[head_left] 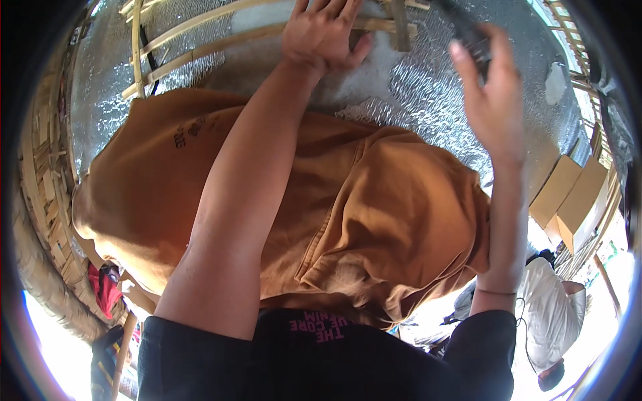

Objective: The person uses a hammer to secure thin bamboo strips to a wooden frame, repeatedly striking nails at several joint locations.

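My left hand (317, 37) is stretched over a bamboo slat frame (221, 47) at the top, fingers apart and cut off by the upper edge. Whether it presses on the slats I cannot tell. At the upper right, my right hand (493, 100) is closed around a dark, elongated object (471, 37), too blurred to name. Between me and the frame spreads an orange-brown garment (307, 180) with stitched seams and a small dark print. It lies smooth on the left and bunched in folds on the right. My left forearm crosses above it.
Wrinkled silvery sheeting (428, 87) extends beyond the garment. An open cardboard box (568, 194) stands at the right. Lower right, a person in pale clothing (548, 301) is bent over. Woven bamboo (47, 174) edges the left side, near a red item (105, 291).
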{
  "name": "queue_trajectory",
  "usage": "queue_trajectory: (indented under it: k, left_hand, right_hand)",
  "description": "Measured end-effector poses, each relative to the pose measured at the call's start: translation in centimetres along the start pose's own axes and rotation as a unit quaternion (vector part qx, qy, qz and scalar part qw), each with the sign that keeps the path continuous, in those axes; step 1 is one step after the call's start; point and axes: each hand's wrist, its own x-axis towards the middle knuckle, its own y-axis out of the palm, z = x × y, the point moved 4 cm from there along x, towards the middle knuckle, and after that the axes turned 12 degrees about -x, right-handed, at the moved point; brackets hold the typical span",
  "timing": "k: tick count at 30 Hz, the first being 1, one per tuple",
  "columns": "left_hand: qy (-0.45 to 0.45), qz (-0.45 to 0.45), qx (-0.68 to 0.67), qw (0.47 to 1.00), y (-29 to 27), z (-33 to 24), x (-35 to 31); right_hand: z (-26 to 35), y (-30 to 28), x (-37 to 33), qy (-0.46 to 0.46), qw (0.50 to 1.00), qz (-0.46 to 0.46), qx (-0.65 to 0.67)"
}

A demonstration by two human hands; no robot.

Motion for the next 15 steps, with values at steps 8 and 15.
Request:
queue_trajectory:
  k: [8, 15]
  left_hand:
    - [-0.011, 0.014, 0.017, 1.0, -0.3, -0.2, 0.7]
    - [-0.002, 0.006, 0.001, 1.0, 0.2, -0.3, 0.0]
  right_hand:
    - [-1.4, 1.2, -0.3, -0.022, 0.993, 0.085, -0.081]
    - [-1.4, 2.1, 0.8, 0.018, 0.963, 0.062, -0.26]
